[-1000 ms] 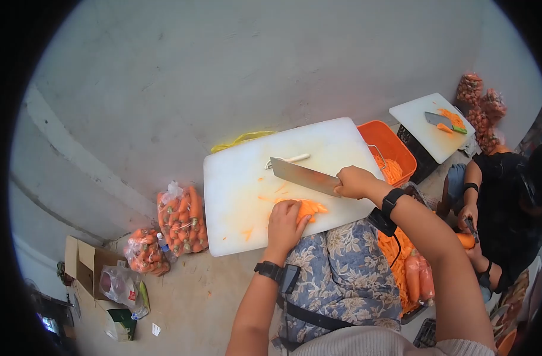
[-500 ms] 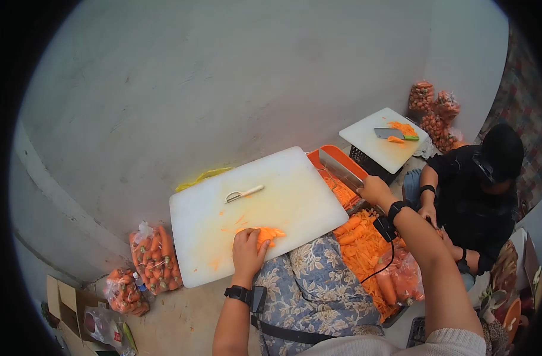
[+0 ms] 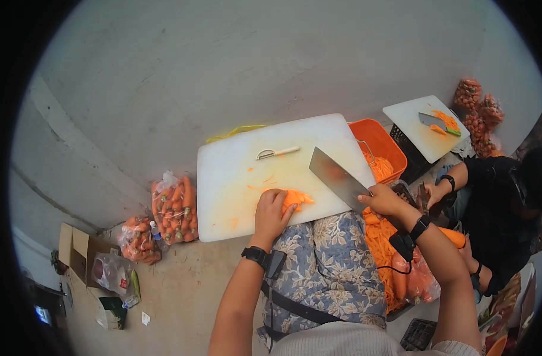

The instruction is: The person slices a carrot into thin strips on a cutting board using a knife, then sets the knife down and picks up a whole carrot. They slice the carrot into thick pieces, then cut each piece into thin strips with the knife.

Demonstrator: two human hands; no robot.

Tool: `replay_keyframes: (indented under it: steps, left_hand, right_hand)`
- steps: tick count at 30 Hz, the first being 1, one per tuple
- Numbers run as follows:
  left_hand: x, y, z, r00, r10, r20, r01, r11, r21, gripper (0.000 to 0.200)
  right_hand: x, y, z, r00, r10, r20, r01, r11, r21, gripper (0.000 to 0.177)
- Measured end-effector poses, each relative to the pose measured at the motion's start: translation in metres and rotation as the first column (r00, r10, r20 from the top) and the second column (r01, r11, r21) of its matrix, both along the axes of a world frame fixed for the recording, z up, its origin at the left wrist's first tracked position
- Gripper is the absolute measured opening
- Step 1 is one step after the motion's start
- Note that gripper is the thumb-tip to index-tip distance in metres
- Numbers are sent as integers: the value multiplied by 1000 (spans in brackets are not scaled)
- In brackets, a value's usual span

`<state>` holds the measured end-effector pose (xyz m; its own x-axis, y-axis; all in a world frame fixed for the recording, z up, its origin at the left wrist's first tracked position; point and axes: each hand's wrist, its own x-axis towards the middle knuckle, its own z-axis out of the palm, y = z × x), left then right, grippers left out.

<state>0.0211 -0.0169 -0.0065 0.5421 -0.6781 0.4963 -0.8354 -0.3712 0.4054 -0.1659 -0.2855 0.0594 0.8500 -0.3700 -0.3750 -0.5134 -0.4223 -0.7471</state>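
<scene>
My left hand [image 3: 273,215] lies over a pile of cut carrot [image 3: 297,199] near the front edge of the white cutting board [image 3: 235,172], its fingers pressed round the pieces. My right hand [image 3: 382,199] grips a cleaver [image 3: 339,178] by the handle. The wide blade hangs over the right part of the board, apart from the carrot. A white-handled peeler [image 3: 278,152] rests on the board beyond my left hand. Small carrot scraps lie beside the pile.
Bags of carrots [image 3: 175,207] stand left of the board, near an open cardboard box [image 3: 75,246]. At the right are an orange basket [image 3: 392,142], shredded carrot [image 3: 380,249], a second board [image 3: 419,127] with a knife, and a seated person [image 3: 496,207] holding a carrot.
The view has shifted, so the board appears higher and farther right. My right hand has brought the cleaver from the orange basket to over the board. My left hand remains on the cut carrot.
</scene>
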Motion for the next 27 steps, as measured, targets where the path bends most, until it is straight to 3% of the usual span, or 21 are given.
replay_keyframes:
  steps: [4,6,8,10,14,20,23,25,27]
  left_hand:
    - [-2,1,10,995,49,84,-47,998,-32,57]
    - [-6,0,19,991,38,128,-40,999,9,60]
    - [-6,-2,18,986,13,167,-21,999,47,64]
    - [-6,-4,12,985,3,174,-18,996,85,64]
    - [-1,-1,4,998,-50,46,46,996,77,61]
    - [2,3,5,992,-76,-106,73,997,-30,48]
    - [2,5,10,991,-117,-72,117,993,-3,44]
    - [-1,5,14,999,-46,13,46,998,42,43]
    - [-1,4,13,999,-49,-17,50,998,29,43]
  right_hand:
    - [-2,28,8,999,-47,-11,47,998,34,38]
    - [-1,37,11,1000,19,8,-17,977,-213,34]
    - [1,44,7,999,44,22,-36,962,-272,33]
    - [5,47,-7,978,172,117,-103,890,-445,33]
    - [20,68,10,975,223,12,-195,878,-437,32]
    - [35,81,30,969,237,-65,-232,796,-558,30]
    - [36,82,42,975,219,-42,-194,736,-648,28]
    - [37,85,45,963,263,61,-161,739,-655,22]
    - [39,90,48,954,301,9,-220,715,-663,19]
